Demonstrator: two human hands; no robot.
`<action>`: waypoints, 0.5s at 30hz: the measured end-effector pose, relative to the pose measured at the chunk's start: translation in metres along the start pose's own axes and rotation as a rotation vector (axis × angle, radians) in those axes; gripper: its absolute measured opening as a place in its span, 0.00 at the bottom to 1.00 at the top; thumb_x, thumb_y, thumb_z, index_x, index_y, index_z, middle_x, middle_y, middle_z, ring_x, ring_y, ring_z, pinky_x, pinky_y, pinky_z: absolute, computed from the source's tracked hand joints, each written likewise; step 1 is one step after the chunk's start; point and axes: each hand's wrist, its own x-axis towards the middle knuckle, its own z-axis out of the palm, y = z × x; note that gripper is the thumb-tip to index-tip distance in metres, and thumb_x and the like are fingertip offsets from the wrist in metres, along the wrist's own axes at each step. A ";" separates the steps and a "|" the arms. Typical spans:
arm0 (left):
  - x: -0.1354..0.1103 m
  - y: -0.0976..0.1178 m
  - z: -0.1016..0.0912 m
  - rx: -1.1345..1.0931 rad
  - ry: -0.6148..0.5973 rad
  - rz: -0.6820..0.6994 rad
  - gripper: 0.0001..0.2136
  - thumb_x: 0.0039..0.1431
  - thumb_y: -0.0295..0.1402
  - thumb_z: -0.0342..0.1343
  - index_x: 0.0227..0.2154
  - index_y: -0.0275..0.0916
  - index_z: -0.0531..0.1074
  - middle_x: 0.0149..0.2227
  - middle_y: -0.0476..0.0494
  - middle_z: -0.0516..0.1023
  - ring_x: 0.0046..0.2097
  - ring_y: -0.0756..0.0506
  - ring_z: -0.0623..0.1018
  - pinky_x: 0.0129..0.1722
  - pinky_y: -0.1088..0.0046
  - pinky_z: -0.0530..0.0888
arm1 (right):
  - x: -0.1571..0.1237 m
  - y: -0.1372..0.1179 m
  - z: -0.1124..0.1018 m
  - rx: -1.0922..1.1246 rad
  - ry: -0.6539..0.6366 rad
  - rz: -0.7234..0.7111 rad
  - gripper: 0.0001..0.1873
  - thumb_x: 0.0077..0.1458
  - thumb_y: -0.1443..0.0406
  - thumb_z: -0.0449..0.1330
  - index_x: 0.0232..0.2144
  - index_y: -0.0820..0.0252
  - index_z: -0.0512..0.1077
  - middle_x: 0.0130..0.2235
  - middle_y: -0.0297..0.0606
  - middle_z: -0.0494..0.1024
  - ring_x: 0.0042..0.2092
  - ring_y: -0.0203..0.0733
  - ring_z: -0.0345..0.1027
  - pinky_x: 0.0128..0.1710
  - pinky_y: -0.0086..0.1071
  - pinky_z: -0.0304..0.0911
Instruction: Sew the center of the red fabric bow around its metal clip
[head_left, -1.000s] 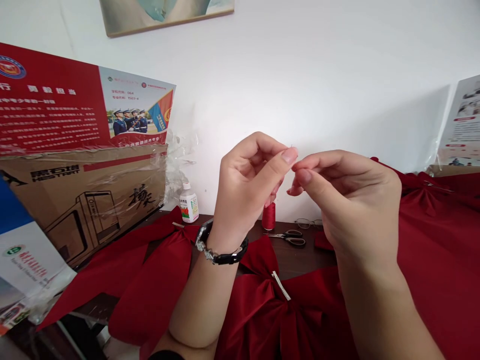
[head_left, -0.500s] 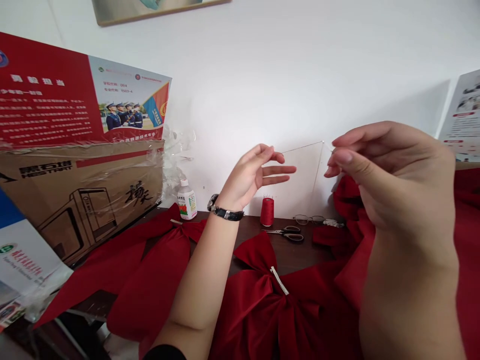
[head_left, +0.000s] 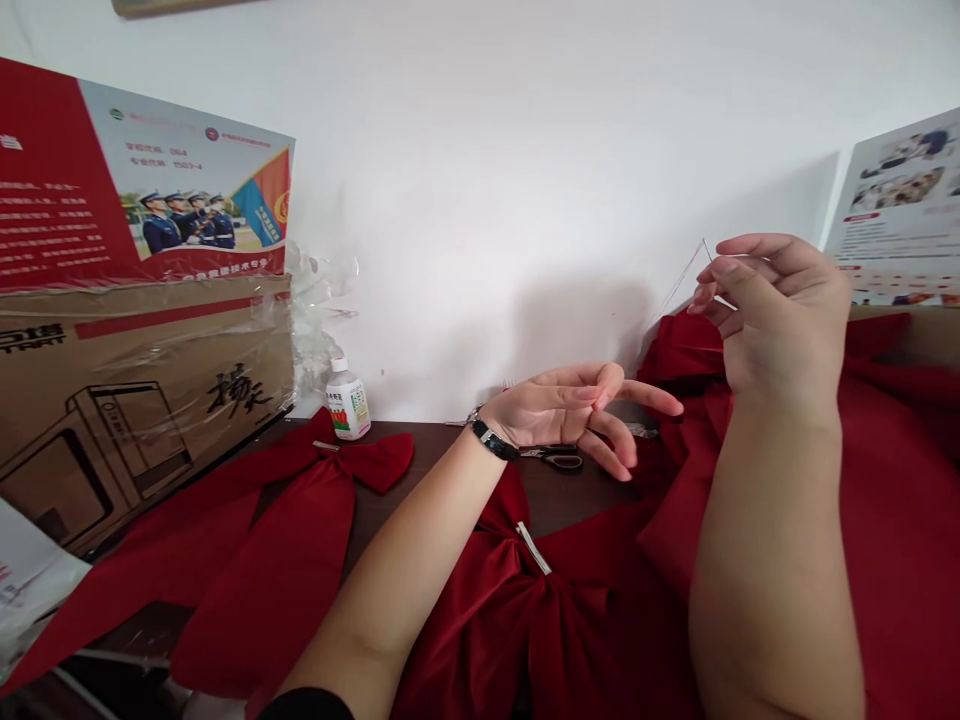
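Observation:
My right hand (head_left: 784, 310) is raised at the right, thumb and fingers closed on a thin needle (head_left: 709, 250). From the needle's upper end a fine thread (head_left: 679, 280) slants down to the left and fades out against the wall. Lower and nearer the middle, my left hand (head_left: 581, 405), with a black-strapped watch (head_left: 491, 437) at the wrist, pinches thumb against finger on the thread; the other fingers stretch out. Its grip point is too fine to see clearly. Below lies a dark red fabric bow (head_left: 570, 600) with a metal clip (head_left: 534, 548) at its centre.
Scissors (head_left: 559, 458) lie partly behind my left hand. A second red bow (head_left: 300, 520) and a white bottle (head_left: 348, 400) are at the left, beside a cardboard box (head_left: 172, 420). Red fabric (head_left: 900, 480) is heaped at the right. The wall (head_left: 480, 180) stands close behind.
My left hand has moved down and right, now covering the thread spool and part of the scissors. My right hand has drawn back slightly. The view has shifted to the right.

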 end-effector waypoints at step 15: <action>-0.047 0.060 0.011 0.376 0.556 0.205 0.11 0.52 0.36 0.62 0.25 0.35 0.67 0.29 0.49 0.70 0.27 0.55 0.69 0.30 0.75 0.73 | 0.021 0.011 -0.032 0.028 0.332 0.019 0.14 0.40 0.81 0.58 0.21 0.58 0.73 0.19 0.32 0.69 0.22 0.33 0.64 0.17 0.24 0.58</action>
